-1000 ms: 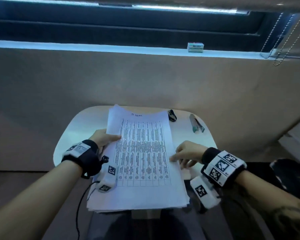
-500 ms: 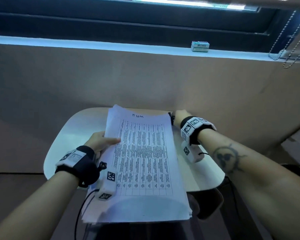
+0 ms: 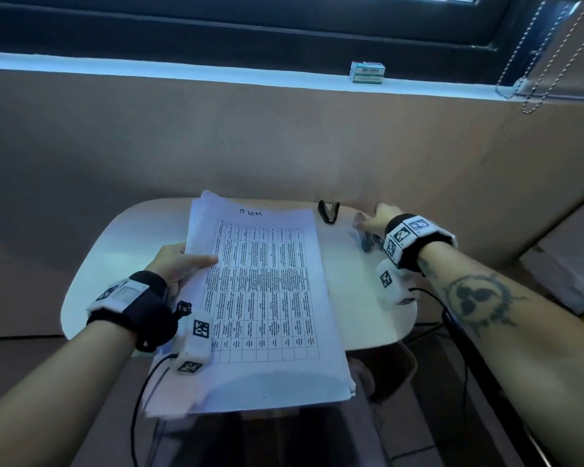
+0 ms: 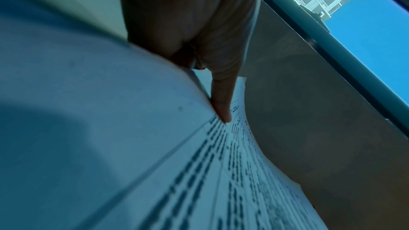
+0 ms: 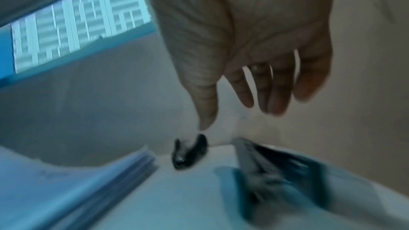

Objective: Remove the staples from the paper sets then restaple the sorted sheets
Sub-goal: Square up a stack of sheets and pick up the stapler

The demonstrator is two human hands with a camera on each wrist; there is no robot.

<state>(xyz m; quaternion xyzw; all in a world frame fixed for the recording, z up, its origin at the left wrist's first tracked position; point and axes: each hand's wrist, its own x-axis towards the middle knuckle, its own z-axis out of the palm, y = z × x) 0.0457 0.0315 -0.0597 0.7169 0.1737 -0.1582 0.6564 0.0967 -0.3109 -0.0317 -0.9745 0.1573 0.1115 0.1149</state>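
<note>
Currently, your left hand (image 3: 174, 264) pinches the paper stack (image 3: 263, 298) at centre frame, thumb on top. Expect limp, slippery sheets; grip near the edge. Right of it lie the rigid staple remover (image 3: 328, 211) and stapler (image 3: 364, 238); your right hand (image 3: 380, 219) hovers above, fingers spread. Both sit on the small rounded table (image 3: 115, 251) against a wall.

My left hand (image 3: 179, 264) is extended forward and low, thumb laid flat on top and the fingers (image 4: 221, 100) tucked underneath, pinching. My left forearm runs in from the lower left with a banded wrist. My right hand (image 3: 380, 219) is extended farther forward on the right, palm down, fingers (image 5: 268, 92) straight, slightly spread and holding nothing. My right forearm is tattooed, its wrist banded.
</note>
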